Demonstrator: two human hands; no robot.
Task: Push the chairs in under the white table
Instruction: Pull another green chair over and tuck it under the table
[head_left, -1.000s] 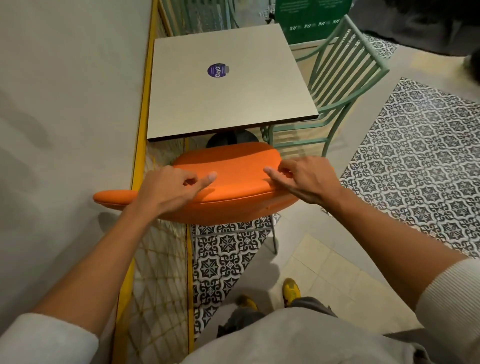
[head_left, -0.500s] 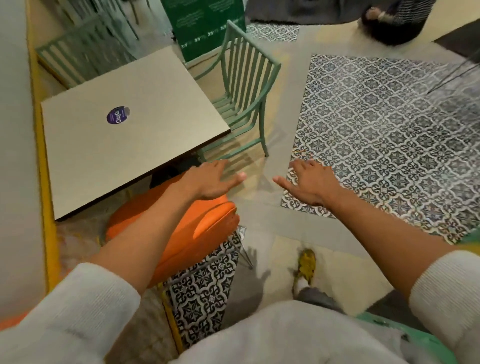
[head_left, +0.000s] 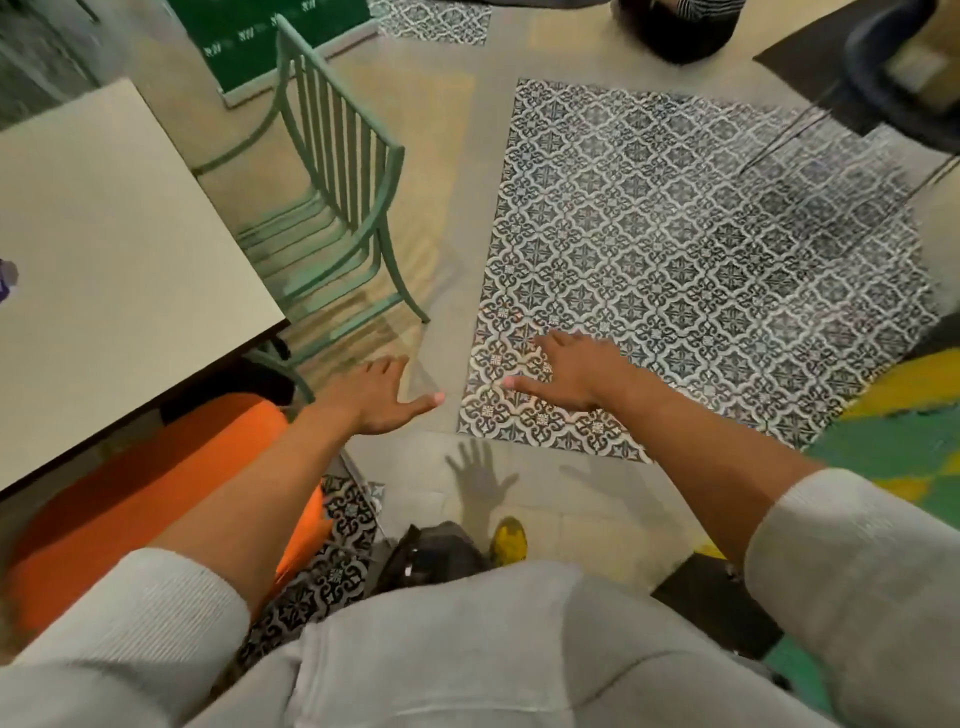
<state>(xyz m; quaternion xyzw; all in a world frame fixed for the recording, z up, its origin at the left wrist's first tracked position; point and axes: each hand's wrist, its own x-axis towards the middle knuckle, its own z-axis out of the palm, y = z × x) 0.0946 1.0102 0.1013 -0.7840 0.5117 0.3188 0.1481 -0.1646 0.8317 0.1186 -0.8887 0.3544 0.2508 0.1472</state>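
Looking down through the head camera, you hold both hands out flat over the floor, grabbing nothing. Your left hand (head_left: 376, 395) has its fingers spread near the orange chair (head_left: 135, 499), which sits partly under the white table (head_left: 104, 270) on the left. Your right hand (head_left: 566, 371) floats over the patterned tiles (head_left: 701, 270). The green chair (head_left: 332, 171) stands farther off, just beside the table's right edge.

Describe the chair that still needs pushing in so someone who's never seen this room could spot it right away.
Start at the white table on the left. Just off its right-hand edge stands the green chair, its seat only partly under the tabletop. It is thin mint-green metal with a slatted back and curved arms, unlike the padded orange chair at the table's near edge.
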